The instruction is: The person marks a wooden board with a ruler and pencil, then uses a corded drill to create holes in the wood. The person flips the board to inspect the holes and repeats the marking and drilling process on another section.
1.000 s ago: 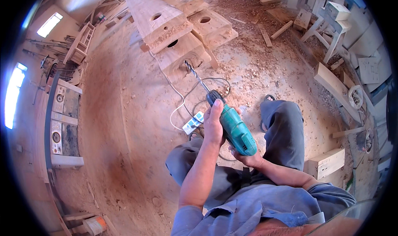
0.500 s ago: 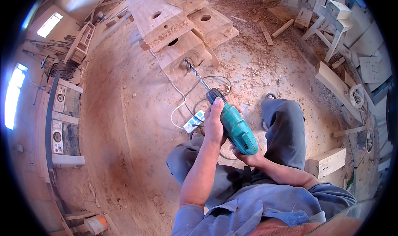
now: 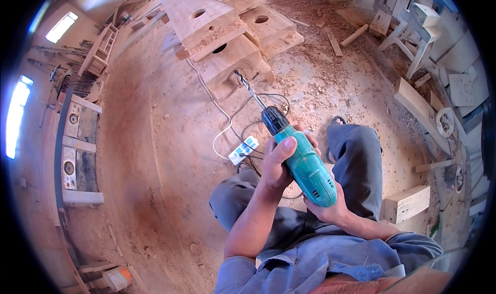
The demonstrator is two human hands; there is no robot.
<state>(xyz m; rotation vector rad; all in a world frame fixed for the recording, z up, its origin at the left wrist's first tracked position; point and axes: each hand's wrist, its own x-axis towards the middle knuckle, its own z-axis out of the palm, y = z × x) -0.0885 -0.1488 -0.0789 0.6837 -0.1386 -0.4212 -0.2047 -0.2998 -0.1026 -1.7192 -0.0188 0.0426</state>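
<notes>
- Clasping one green drill (image 3: 312, 176): left hand (image 3: 277, 164), fingers curled around.
- Right hand (image 3: 335, 209), five o'clock: fingers hidden, cannot tell.
- One bit (image 3: 250, 90), eleven o'clock.
- One power strip (image 3: 248, 147), nine o'clock.

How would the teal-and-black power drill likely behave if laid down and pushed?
The teal-and-black power drill looks bulky, so probably hefty. Being rounded, it might rock or roll. Its straight, spiral metal bit appears rigid, so should hardly flex.
</notes>
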